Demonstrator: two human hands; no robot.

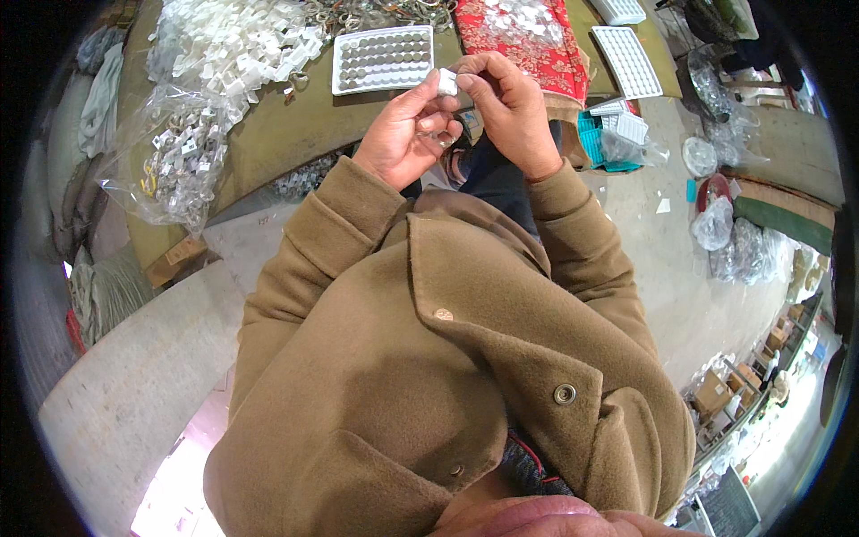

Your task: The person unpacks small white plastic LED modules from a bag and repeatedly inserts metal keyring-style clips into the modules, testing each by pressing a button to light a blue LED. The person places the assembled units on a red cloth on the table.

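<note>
- The white tray of grey discs (358,89) lies flat on the table (286,121), its discs set in rows, with one row only partly filled
- The small white piece (447,82) is held up just beside the tray's near right corner, between the two hands
- The left hand (403,139), in front of the tray's near right part, pinches the piece's left side between thumb and forefinger, with no gap left there; its other fingers curl loosely, and something shiny shows among them, too small to make out
- The right hand (514,103), to the right of the tray, has thumb and forefinger tips brought close together at the piece's right edge; I cannot tell whether they grip it or only touch it
- A heap of white pieces (259,54) spreads over the table to the left of the tray
- A clear plastic bag (183,166) with small white and metallic pieces in it lies farther left of the tray and nearer the person
- A tangle of metal parts (385,13) lies just beyond the tray's far edge
- A red patterned cloth (479,45) is to the right of the tray, with pale small pieces (528,22) on its far part
- A white tray with pockets (626,61) lies well to the right of the tray of discs, past the cloth
- A teal basket (591,139) stands to the right of the tray of discs and nearer the person, holding white trays (631,127)
</note>
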